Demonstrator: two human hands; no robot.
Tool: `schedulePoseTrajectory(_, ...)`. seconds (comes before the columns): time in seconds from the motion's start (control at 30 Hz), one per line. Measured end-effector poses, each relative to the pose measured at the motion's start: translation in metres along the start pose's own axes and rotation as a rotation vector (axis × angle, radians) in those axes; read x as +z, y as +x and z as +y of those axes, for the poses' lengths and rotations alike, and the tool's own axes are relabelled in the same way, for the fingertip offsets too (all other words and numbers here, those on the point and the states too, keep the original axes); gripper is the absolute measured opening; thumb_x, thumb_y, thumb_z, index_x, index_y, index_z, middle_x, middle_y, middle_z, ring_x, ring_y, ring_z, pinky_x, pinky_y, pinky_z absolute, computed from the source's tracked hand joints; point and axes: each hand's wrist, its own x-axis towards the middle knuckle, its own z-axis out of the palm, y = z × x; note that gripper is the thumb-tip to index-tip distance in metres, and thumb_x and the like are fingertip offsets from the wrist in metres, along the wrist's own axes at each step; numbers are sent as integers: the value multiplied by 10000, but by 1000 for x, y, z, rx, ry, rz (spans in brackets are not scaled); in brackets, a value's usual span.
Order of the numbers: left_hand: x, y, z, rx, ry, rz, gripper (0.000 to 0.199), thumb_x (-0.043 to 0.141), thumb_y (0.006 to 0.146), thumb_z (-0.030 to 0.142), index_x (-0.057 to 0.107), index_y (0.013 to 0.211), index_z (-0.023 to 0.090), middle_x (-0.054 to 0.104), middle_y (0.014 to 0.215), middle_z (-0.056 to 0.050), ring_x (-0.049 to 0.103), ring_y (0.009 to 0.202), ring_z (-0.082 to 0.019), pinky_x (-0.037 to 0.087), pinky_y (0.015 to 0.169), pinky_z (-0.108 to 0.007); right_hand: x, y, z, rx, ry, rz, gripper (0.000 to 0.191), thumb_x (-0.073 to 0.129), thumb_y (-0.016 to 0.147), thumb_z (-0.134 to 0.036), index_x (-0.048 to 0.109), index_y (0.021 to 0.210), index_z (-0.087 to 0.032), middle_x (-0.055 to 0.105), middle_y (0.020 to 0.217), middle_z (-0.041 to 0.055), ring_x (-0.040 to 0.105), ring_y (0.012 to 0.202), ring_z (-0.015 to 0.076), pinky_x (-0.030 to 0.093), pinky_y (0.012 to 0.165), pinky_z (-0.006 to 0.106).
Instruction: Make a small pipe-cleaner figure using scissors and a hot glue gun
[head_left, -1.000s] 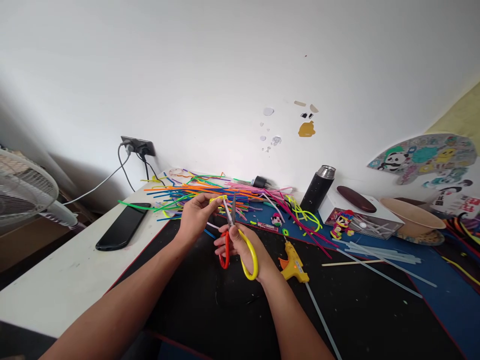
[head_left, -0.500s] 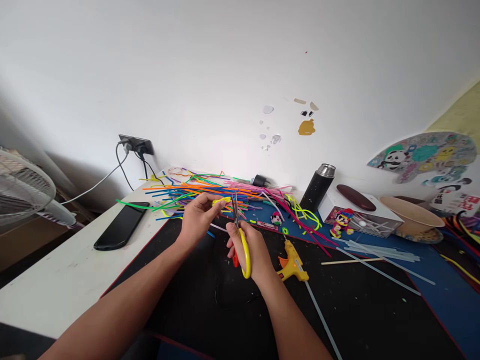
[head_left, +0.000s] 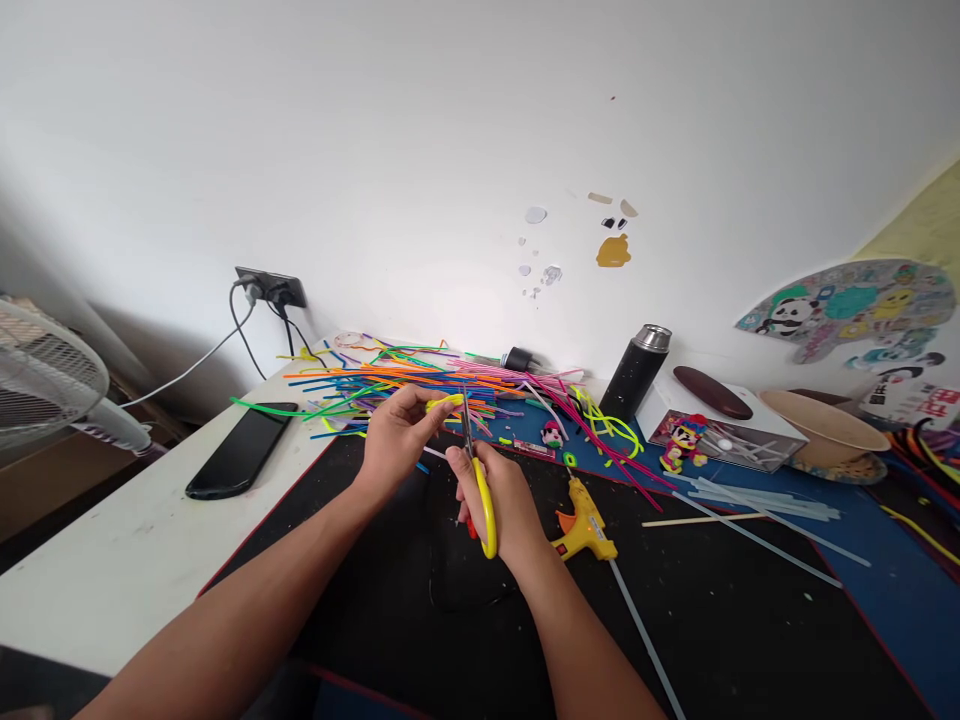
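Between thumb and fingers, my left hand [head_left: 397, 430] pinches a small piece of yellow pipe cleaner [head_left: 445, 402]; its exact shape is partly hidden by the fingers. My right hand [head_left: 501, 495] is wrapped round scissors [head_left: 486, 510] with yellow and red handles. The narrow metal blades point up and away, and their tips are right beside the yellow piece. Whether the blades touch it I cannot tell. Beyond both hands lies a loose heap of coloured pipe cleaners [head_left: 405, 376].
A yellow glue gun [head_left: 589, 530] lies right of my hands, a glue stick trailing from it. Farther right are clear glue sticks [head_left: 765, 500], a small figure [head_left: 682, 445], a black thermos [head_left: 636, 375] and a bowl [head_left: 825, 420]. A phone [head_left: 241, 452] lies at left.
My right hand and the scissors have shifted slightly left, bringing the blades closer to the yellow piece. The blades look nearer together. My left hand has barely moved.
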Motion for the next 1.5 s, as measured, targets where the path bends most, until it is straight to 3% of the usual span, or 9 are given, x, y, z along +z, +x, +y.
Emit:
schedulePoseTrajectory(0.53, -1, 0, -10, 23, 41, -19, 277, 802, 838, 456, 746, 894, 190, 694, 732, -15, 625, 615, -152, 500, 563, -260, -1, 2, 4, 40, -8, 5, 486, 521, 950, -723, 579, 805, -262, 632, 600, 8, 589, 443, 180, 357, 445, 275)
schedulePoseTrajectory(0.87, -2, 1, -18, 20, 68, -29, 317, 809, 817, 504, 751, 881, 199, 718, 743, -31, 632, 596, -164, 490, 536, -262, 1, 4, 13, 50, 40, 30, 481, 571, 930, -700, 503, 717, -274, 523, 510, -25, 509, 424, 178, 324, 466, 285)
schedulePoseTrajectory(1.17, -2, 1, -13, 17, 102, -27, 318, 808, 813, 505, 755, 866, 197, 703, 693, -22, 621, 576, -161, 467, 529, -259, 4, 4, 3, -63, -209, 177, 485, 539, 985, -576, 442, 640, -249, 599, 624, 15, 532, 582, 187, 323, 559, 292)
schedulePoseTrajectory(1.33, -2, 5, -14, -131, -75, -38, 348, 845, 762, 512, 748, 810, 181, 686, 630, -10, 604, 554, -152, 476, 553, -266, 0, 4, 3, -15, -27, 164, 440, 575, 959, -614, 506, 704, -262, 545, 522, -27, 544, 460, 180, 360, 474, 277)
schedulePoseTrajectory(1.5, -2, 7, -15, -147, -145, -30, 307, 835, 785, 473, 772, 826, 176, 684, 635, -12, 588, 559, -139, 466, 559, -264, -7, 5, -1, 41, 164, 124, 441, 584, 927, -680, 616, 827, -252, 526, 476, -59, 508, 335, 150, 387, 382, 255)
